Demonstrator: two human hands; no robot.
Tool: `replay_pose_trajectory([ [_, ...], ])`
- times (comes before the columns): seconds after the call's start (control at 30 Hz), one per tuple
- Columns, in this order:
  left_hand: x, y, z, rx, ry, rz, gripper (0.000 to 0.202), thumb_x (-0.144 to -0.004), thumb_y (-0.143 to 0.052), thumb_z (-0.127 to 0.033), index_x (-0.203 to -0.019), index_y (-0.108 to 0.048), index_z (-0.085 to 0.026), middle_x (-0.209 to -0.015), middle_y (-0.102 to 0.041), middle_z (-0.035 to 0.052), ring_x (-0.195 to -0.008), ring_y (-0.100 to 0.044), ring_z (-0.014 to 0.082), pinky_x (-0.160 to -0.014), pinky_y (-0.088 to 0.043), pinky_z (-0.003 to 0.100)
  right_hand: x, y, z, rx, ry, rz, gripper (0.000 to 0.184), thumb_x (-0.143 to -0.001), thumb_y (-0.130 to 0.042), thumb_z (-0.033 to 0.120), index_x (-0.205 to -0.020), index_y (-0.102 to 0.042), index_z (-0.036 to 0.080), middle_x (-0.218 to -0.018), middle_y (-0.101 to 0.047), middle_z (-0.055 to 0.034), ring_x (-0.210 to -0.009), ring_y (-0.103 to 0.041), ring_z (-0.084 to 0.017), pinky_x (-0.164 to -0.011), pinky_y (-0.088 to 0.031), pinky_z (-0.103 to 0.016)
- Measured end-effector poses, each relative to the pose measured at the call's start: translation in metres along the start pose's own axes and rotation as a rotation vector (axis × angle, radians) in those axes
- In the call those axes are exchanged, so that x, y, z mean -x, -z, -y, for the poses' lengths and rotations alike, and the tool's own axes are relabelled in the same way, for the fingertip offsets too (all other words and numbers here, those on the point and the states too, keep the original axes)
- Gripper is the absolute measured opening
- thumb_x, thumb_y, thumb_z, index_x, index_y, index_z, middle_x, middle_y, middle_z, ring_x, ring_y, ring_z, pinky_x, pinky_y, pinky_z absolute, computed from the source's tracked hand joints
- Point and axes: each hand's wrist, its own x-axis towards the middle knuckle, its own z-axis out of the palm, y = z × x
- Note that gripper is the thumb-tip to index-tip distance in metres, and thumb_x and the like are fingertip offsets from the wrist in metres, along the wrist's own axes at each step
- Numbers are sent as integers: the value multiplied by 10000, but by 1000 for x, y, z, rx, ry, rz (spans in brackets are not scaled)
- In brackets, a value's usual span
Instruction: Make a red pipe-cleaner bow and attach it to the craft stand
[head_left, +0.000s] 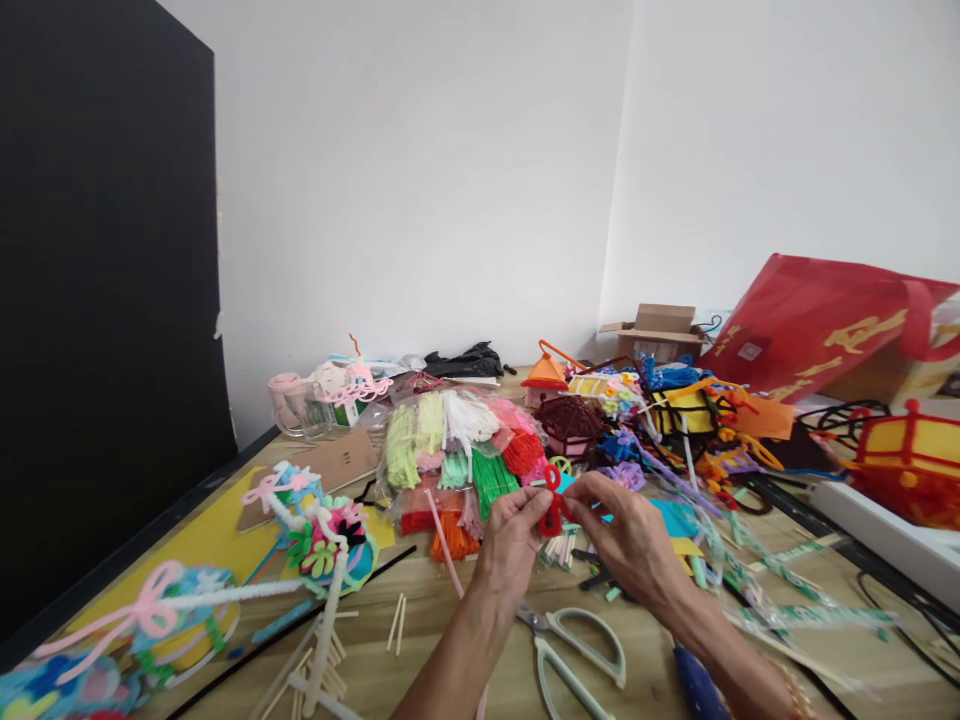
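The left hand (512, 540) and right hand (626, 530) pinched a red pipe-cleaner knot (553, 503) between their fingertips, above the middle of the wooden counter (442, 625). White-handled scissors (537, 620) lay just below them, with bagged pipe cleaners (457, 450) beyond.

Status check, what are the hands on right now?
Left hand, right hand pinching red pipe-cleaner knot. White-handled scissors below, untouched. Nothing in the way.

Wooden table (360, 610): bagged pipe cleaners (457, 450), scissors (559, 680), yellow card (217, 540), craft sticks (396, 622).
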Motion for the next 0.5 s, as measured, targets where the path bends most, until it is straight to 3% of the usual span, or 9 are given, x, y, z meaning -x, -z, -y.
replay_pose_trajectory([
  [0.23,2,1,-5,-91,-23,-14,266,-575,-800,-332,-628,-673,-104,-554,-557,-12,-509,-444,68,-527,-344,205,-2,3,1,33,185,-27,154,-902,-472,236,-869,-621,226,-931,-624,-66,-772,-604,-184,-672,-470,-282],
  [0.5,5,4,-8,-241,-27,36,303,-630,-754,-400,-636,-654,-113,-543,-538,-19,-513,-434,80,-528,-323,209,-4,7,-6,135,353,22,226,-941,-422,228,-913,-646,220,-879,-648,-68,-742,-605,-166,-614,-449,-246],
])
